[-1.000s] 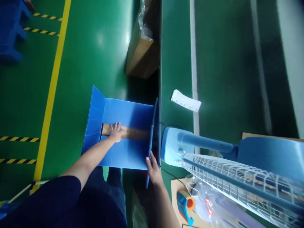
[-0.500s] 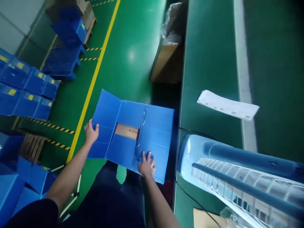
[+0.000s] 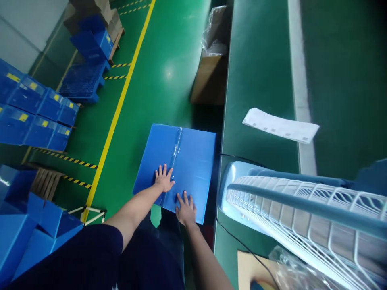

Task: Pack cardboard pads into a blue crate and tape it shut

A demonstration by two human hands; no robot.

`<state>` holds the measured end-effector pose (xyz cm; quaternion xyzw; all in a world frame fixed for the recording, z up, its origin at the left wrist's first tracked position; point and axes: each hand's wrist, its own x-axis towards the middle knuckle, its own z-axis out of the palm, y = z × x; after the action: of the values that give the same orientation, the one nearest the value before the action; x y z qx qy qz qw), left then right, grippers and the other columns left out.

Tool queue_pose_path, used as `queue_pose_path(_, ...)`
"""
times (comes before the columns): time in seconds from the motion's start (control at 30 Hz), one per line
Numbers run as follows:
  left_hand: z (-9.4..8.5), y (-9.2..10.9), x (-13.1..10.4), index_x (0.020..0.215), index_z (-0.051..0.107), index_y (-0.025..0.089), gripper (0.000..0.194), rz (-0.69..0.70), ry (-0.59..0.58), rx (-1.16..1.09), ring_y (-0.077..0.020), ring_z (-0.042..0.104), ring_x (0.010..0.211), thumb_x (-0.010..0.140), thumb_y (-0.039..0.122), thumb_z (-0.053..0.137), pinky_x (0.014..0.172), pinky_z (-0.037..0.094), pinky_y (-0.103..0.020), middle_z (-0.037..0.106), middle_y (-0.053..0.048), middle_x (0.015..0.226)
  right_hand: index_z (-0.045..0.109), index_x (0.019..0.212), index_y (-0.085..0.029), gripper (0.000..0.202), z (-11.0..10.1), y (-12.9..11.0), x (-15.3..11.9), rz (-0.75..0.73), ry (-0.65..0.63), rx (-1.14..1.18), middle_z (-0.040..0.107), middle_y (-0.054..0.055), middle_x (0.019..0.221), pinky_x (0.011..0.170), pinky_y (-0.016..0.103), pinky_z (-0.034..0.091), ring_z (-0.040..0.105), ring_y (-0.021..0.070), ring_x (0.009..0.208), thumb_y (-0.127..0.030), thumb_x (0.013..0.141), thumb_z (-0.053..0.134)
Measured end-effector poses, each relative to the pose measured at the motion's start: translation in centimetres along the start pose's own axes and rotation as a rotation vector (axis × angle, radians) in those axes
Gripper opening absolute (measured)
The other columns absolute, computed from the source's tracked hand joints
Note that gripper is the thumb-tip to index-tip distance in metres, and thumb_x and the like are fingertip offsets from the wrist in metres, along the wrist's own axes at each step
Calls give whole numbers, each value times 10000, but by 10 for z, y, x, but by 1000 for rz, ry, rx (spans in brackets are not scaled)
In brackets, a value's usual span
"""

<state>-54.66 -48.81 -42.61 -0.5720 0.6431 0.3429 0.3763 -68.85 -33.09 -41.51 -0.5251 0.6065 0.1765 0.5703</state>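
Below me is a blue corrugated box (image 3: 193,157), its top flaps folded flat. Clear tape runs along the seam, loose and wrinkled near the far edge. My left hand (image 3: 164,179) lies on the left flap beside the seam, fingers spread. On the right flap, close to the near edge, my right hand (image 3: 186,208) rests with its fingers apart. Neither hand holds anything. What is inside the box is hidden.
Right of the box stands a green table (image 3: 256,72) with a folded paper strip (image 3: 279,125) and a fan (image 3: 290,201). An open carton (image 3: 208,80) is beyond. Stacked blue boxes (image 3: 28,94) and a blue pallet (image 3: 81,80) are at left.
The left flap has swung inward and now lies flat, covering the brown carton piece and inner flaps. My left hand has moved right with it, from its outer edge to beside the seam.
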Motion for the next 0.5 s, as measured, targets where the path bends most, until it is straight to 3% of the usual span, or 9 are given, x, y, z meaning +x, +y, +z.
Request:
queue_pose_path(0.07,16,-3,-6,1800,224,355,895,35,34,20,-534,-56,1713,1014,509,623,1339,86,-763,-155,-100,1881,253,1769,-395,814,12,-6,-9,-2,-2,-11,-24,36,1895,1318,702,268,25,445,1727,-261,1021,544)
queue_pose_path(0.17,25,-16,-20,1788,270,377,840,130,58,102,-499,-52,1725,1025,440,614,1345,77,-763,-126,-60,1891,201,1776,-405,872,29,-18,-19,17,56,-14,-45,55,1893,1300,748,252,20,487,1718,-230,1001,560)
queue_pose_path(0.27,28,-32,-25,1796,248,366,777,212,86,170,-439,-39,1740,1074,442,523,1332,56,-800,-48,-38,1900,244,1775,-371,854,39,-30,-24,47,89,42,8,57,1895,1337,683,224,64,469,1720,-195,995,542)
queue_pose_path(0.4,27,-41,-14,1805,218,330,785,264,16,205,-444,-25,1738,1078,422,498,1318,39,-827,6,-38,1899,386,1740,-245,733,44,-40,-37,127,56,239,78,112,1887,1344,606,265,125,451,1716,-206,1016,495)
queue_pose_path(0.5,26,-42,-7,1811,190,280,817,276,-25,260,-486,-49,1727,1072,430,505,1288,54,-865,-42,-69,1893,522,1650,-165,610,56,-43,-60,233,37,461,290,170,1829,1316,498,351,346,384,1652,-259,1049,472)
